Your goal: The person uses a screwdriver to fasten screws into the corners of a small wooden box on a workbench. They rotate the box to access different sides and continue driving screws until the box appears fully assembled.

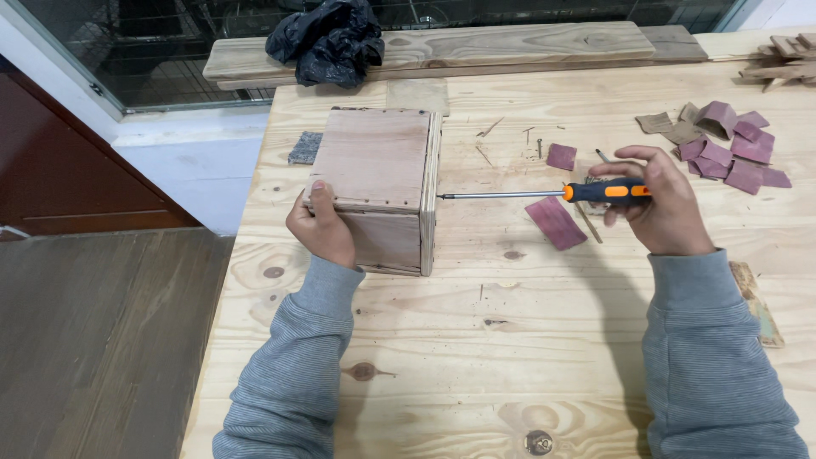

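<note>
A small wooden box (382, 166) stands on the pale plywood workbench (510, 340). My left hand (321, 225) grips its near left corner and steadies it. My right hand (659, 200) holds a screwdriver (544, 194) with a black and orange handle. The shaft lies level and its tip touches the box's right side panel near the top edge.
Several maroon sandpaper pieces (731, 149) lie at the right, one larger piece (555, 223) near the screwdriver. A black plastic bag (327, 38) sits on a plank (510, 42) at the back. A grey sanding block (305, 147) lies left of the box. Loose nails are scattered behind the box.
</note>
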